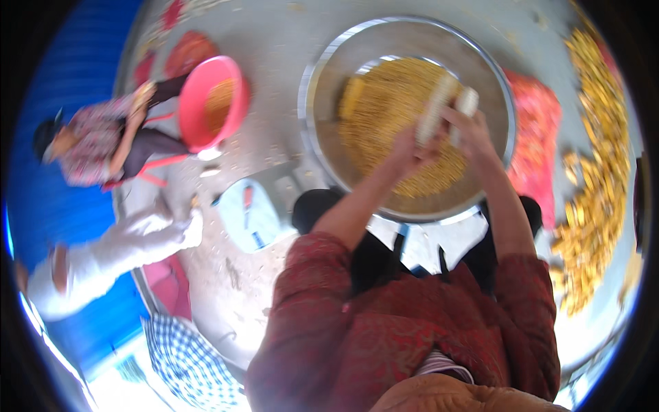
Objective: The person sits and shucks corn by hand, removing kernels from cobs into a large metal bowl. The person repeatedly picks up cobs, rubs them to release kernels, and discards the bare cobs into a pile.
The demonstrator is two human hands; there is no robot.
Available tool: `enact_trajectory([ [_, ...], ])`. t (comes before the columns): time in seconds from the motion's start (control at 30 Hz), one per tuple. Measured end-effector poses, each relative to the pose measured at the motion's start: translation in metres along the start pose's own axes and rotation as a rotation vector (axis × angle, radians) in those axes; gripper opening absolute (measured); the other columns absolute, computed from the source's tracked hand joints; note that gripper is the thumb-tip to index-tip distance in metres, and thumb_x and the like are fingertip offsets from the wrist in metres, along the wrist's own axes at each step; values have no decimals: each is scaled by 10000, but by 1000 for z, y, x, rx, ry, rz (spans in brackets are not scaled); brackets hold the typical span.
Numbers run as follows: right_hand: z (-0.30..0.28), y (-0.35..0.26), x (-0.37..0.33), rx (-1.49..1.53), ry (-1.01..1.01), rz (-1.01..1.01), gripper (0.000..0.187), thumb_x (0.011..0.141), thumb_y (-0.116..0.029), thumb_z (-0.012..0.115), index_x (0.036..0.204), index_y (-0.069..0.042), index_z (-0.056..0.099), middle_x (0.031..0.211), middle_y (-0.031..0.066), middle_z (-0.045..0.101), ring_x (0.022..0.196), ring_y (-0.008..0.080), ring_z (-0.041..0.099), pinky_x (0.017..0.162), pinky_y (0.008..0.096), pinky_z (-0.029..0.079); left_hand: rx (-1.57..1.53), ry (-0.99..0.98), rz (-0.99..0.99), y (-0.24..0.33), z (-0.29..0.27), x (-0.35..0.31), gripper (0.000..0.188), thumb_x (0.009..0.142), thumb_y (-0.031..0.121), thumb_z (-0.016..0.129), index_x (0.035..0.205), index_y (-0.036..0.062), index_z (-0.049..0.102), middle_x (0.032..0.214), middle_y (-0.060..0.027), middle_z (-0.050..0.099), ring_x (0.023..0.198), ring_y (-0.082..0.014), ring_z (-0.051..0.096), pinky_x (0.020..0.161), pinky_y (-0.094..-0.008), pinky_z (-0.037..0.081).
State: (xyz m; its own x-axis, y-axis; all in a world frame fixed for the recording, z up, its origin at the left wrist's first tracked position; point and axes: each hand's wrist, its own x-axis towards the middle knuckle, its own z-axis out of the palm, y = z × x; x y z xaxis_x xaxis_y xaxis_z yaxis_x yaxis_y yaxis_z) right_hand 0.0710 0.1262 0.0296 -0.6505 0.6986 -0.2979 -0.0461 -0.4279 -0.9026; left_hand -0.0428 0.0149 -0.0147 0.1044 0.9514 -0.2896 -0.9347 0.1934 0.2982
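Over a wide metal basin [322,147] of loose yellow corn kernels [388,113], my two hands are close together. My left hand [415,147] is closed round a long pale corn cob [436,106], which looks stripped of its kernels. Just beside it, my right hand [470,130] grips a shorter pale cob [467,101]. The two cobs are side by side, tilted away from me; motion blur hides whether they touch. A yellow ear of corn [353,97] lies on the kernels at the basin's left side.
Right of the basin lies a red mesh sack [534,137], then a long heap of yellow corn ears [594,185]. At left, a seated person [103,141] is beside a pink tub [237,113] of kernels. A screwdriver-like tool [248,199] lies on a pale stool [240,223].
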Motion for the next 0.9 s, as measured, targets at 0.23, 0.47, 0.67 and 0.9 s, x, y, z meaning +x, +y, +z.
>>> enact_trajectory([
  [0.23, 15, 14, -6, -244, 155, -198, 467, 867, -78, 624, 1310, -36, 483, 747, -13, 571, 558, 41, 479, 460, 201, 370, -62, 157, -67, -8, 18, -7, 443, 995, 475, 281, 903, 93, 487, 525, 21, 397, 356, -76, 286, 351, -243, 278],
  [0.47, 4, 23, 4, -210, 93, -239, 513, 886, -64, 584, 1376, -62, 430, 1006, 30, 583, 839, 80, 549, 719, 215, 469, -24, 177, -99, -7, 14, -7, 424, 980, 496, 302, 899, 119, 479, 506, 33, 373, 349, -79, 266, 352, -244, 267],
  [0.67, -4, 17, 3, -234, 92, -140, 485, 834, -163, 683, 1273, -55, 506, 981, 27, 566, 814, 100, 555, 677, 241, 494, 95, 233, -109, -9, 13, -8, 400, 966, 509, 345, 906, 134, 470, 546, 36, 378, 375, -73, 277, 371, -229, 268],
  [0.9, -3, 20, 10, -84, 75, -180, 418, 858, -201, 669, 1203, -67, 474, 824, 36, 551, 599, 101, 562, 463, 255, 494, 490, 344, -77, -2, 28, -10, 437, 988, 478, 301, 955, 87, 494, 585, -14, 446, 382, -83, 338, 356, -242, 309],
])
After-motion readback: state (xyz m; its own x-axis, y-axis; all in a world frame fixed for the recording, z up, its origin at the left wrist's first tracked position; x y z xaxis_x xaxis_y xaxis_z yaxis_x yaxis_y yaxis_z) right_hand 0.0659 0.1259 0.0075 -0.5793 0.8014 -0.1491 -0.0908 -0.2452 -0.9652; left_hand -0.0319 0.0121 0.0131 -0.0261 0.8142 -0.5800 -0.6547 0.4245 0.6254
